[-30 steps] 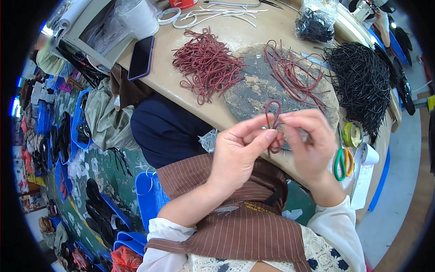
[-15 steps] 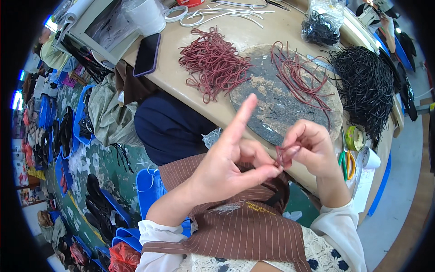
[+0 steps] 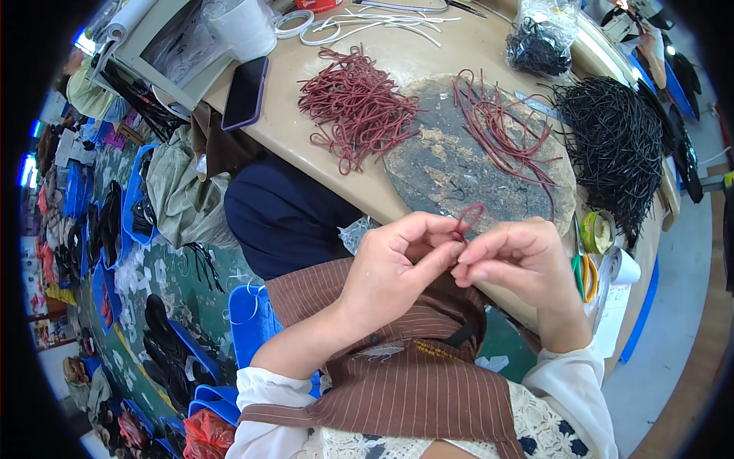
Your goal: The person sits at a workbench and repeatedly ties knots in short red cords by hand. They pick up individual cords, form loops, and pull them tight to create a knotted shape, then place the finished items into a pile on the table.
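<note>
Between my two hands, above the table's front edge, is a dark red cord (image 3: 472,217) with a small loop standing up. My left hand (image 3: 399,264) pinches it between thumb and fingers. My right hand (image 3: 511,258) meets it from the other side, thumb and fingertips pressed together at the cord; its lower end is hidden by the fingers. Beyond my hands, loose red cords (image 3: 497,141) lie on a worn round board (image 3: 440,164). To their left is a heap of looped red cords (image 3: 353,107).
A heap of black cords (image 3: 612,145) lies at the right. Nearer are scissors (image 3: 587,277), a green tape roll (image 3: 598,232) and a paper roll (image 3: 623,268). A phone (image 3: 246,93) lies at the table's left, with white cords (image 3: 375,29) farther back. Blue bins (image 3: 254,321) stand on the floor.
My left index finger, stretched out before, has curled down to the cord. The cord's loop now stands above my fingertips. My right hand has turned slightly and lowered its fingers beside the left.
</note>
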Demonstrator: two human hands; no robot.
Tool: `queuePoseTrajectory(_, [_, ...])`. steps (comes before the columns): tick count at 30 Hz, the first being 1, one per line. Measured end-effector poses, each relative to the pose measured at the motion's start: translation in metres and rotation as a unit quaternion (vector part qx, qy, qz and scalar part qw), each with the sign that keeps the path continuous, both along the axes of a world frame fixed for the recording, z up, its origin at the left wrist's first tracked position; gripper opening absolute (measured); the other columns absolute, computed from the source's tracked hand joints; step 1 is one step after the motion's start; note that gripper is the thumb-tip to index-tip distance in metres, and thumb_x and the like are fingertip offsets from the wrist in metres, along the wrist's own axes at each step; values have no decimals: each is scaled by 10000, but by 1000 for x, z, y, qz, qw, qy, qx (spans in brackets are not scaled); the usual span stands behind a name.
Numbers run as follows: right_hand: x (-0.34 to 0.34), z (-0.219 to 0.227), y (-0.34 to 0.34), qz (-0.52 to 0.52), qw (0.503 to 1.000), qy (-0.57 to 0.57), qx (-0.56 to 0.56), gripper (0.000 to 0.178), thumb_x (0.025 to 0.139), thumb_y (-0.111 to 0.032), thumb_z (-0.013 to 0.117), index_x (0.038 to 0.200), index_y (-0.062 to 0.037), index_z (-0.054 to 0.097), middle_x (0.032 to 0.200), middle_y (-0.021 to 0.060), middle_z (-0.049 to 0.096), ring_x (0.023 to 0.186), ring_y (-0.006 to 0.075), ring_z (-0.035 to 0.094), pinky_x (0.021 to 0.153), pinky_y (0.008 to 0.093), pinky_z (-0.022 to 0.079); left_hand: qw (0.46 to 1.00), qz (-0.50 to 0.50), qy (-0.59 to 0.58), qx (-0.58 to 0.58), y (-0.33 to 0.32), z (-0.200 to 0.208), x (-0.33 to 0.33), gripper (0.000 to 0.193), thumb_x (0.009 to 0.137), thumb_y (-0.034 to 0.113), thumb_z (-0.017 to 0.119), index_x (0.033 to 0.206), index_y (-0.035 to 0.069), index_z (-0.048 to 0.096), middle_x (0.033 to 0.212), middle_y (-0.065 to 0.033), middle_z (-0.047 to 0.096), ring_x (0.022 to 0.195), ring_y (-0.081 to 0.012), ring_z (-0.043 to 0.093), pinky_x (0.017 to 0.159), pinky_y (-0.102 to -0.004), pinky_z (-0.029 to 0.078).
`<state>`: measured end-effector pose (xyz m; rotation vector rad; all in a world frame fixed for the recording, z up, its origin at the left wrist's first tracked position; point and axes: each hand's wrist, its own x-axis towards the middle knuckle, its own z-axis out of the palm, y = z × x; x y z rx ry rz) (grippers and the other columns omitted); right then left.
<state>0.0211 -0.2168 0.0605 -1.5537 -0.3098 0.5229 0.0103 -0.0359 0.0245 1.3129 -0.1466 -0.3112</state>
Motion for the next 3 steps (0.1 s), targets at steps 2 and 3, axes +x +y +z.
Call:
queuePoseTrajectory(2, [6,-13,4,2,992,-99,-74,120,743,3,638,862,-12,629,824,81,648,749,143,629,687,229,493,999,23,37,-22,1,-4,1,174,831,2,539,1000,-38,546,872,-78,627,786,-111,604,703,-209,490])
queuePoseTrajectory(3, [10,-15,5,20,977,-178,-118,119,758,-18,633,867,-62,644,843,72,649,784,180,633,700,234,490,998,31,54,-22,4,-5,0,183,831,4,540,1011,-28,548,885,-80,628,790,-118,607,713,-210,489])
